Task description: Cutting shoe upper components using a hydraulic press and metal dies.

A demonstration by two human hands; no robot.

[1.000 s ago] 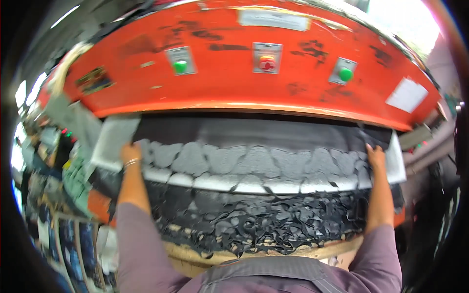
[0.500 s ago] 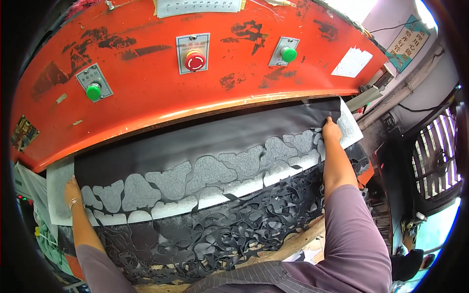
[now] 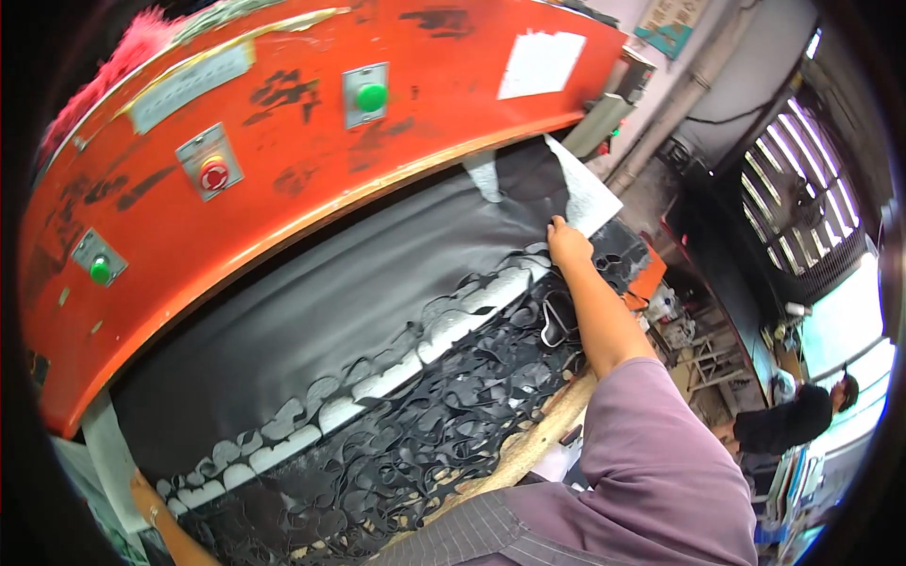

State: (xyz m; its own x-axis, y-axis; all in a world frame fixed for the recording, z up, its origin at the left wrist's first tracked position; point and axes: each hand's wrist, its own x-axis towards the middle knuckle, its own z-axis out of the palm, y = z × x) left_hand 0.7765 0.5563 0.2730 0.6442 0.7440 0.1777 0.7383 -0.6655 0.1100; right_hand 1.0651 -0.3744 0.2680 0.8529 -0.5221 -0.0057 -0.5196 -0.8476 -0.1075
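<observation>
Right hand point(image 3: 570, 247): right of centre, fingers pinching the edge of the black sheet near its right end; arm stretched well out.
Left hand point(image 3: 143, 498): lower left, at the sheet's other end; fingers partly hidden, cannot tell whether they pinch it or only rest there.
Black sheet point(image 3: 311, 311): runs slantwise from lower left to upper centre, over a white board point(image 3: 598, 200) that shows at both ends and along the front; rear edge mostly out of sight under the red machine point(image 3: 311, 141).
Done, as I judge it: front margin of the sheet is ragged and scalloped, a row of rounded shapes apparently gone from it.
Left, as I judge it: the broad smooth stretch behind that row, with no cuts that I can make out; most of the visible sheet looks unused.
Offcuts point(image 3: 377, 476): tangled black scraps heaped along the lower middle, in front of the board; suggests a good deal of cutting already behind this.
Buttons: green one point(image 3: 372, 97) upper centre, red one point(image 3: 213, 174) upper left; neither hand near them.
</observation>
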